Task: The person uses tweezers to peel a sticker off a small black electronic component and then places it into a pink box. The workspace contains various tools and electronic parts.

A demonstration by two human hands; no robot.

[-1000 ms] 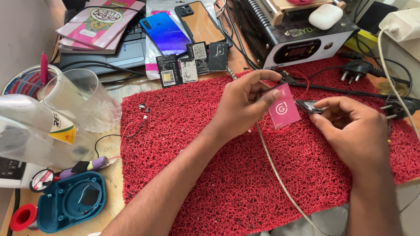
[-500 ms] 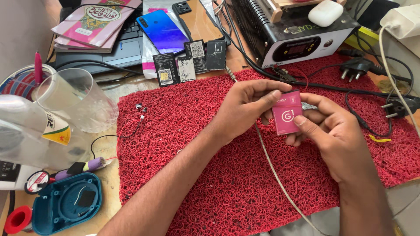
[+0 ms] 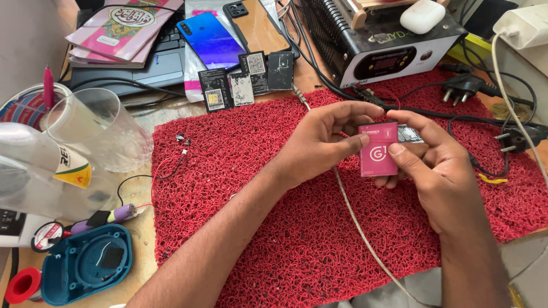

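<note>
Both of my hands hold a small pink rectangular battery (image 3: 378, 149) above a red looped mat (image 3: 274, 217). My left hand (image 3: 325, 137) pinches its left edge between thumb and fingers. My right hand (image 3: 436, 165) grips its right side, the thumb lying across the pink face. A small silvery piece (image 3: 410, 134) shows just behind the battery, by my right fingers; what it is I cannot tell. A white cable (image 3: 365, 234) runs across the mat under my hands.
A black and white bench device (image 3: 382, 54) stands behind, with black plugs (image 3: 465, 88) and cables to its right. Several small batteries (image 3: 245, 80), a blue phone (image 3: 211, 40) and pink books (image 3: 123, 28) lie at the back. Clear cups (image 3: 97, 131) and a blue case (image 3: 85, 265) sit left.
My right hand let go of a small dark clip and came in to the pink battery, closing on its right side. Both hands now hold it face up, slightly lower.
</note>
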